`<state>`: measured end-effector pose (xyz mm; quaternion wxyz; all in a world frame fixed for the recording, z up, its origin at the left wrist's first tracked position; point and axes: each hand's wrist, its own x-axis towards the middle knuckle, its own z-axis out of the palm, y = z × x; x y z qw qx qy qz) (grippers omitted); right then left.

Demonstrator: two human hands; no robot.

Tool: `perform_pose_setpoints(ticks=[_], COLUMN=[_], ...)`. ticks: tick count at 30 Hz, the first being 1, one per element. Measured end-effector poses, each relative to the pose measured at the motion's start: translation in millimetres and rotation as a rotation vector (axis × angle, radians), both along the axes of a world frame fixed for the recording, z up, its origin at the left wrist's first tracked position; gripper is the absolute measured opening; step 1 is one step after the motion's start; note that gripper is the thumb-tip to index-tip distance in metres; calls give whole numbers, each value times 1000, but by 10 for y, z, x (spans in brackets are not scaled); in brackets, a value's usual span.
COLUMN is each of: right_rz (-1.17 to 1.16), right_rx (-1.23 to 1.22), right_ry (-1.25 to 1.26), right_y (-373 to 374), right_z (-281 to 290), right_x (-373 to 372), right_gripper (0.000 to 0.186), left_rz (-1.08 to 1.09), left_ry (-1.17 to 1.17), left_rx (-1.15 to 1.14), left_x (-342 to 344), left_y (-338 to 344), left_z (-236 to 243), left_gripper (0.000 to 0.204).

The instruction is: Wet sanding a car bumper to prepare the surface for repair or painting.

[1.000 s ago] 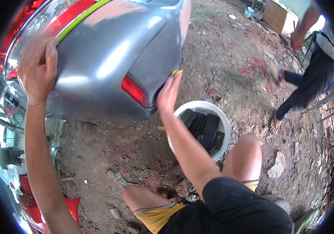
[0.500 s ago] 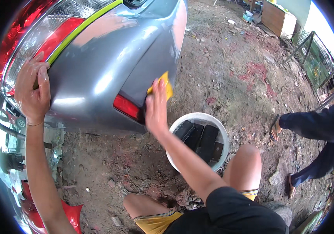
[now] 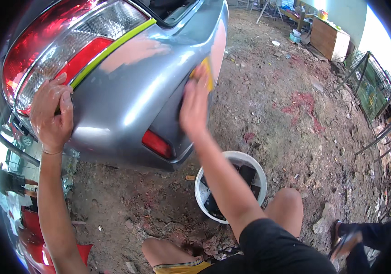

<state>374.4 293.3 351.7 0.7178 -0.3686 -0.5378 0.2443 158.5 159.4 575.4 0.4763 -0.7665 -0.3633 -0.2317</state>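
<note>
A grey car bumper [image 3: 113,102] with pinkish filler patches curves across the upper left. My right hand [image 3: 195,107] presses a folded piece of yellow sandpaper [image 3: 209,75] against the side of the bumper, above a small red reflector [image 3: 157,143]. Motion smears its fingers a little. On the left, my left hand [image 3: 53,112] rests on the lower corner of the tail light [image 3: 74,55], with wet-looking skin and its thumb apart from the fingers. A strip of yellow-green tape [image 3: 113,47] runs along the light's edge.
Below my right forearm stands a white bucket [image 3: 260,171] with black blocks in it. Rough dirt ground [image 3: 273,118] lies around. At right are a metal frame [image 3: 364,86] and another person's foot [image 3: 346,244]; a wooden cabinet [image 3: 328,39] stands far back. Red panels [image 3: 36,237] lie lower left.
My right hand has slid the sandpaper up along the bumper, away from the reflector. My view has shifted slightly. The other person's legs have moved toward the lower right.
</note>
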Motion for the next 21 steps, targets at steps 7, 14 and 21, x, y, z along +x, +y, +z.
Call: perform_pose_setpoints(ticks=[7, 14, 21], right_rz=[5, 62, -38], right_rx=[81, 311, 190], right_ry=[-33, -330, -214], right_y=[257, -483, 390], right_z=[174, 360, 594], right_x=[203, -141, 268], right_gripper=[54, 46, 43], left_rz=[-20, -45, -59], left_ry=[-12, -15, -15], left_rx=[19, -7, 22], left_x=[81, 76, 175], left_y=[29, 3, 40], left_z=[-20, -46, 16], left_gripper=[9, 6, 5])
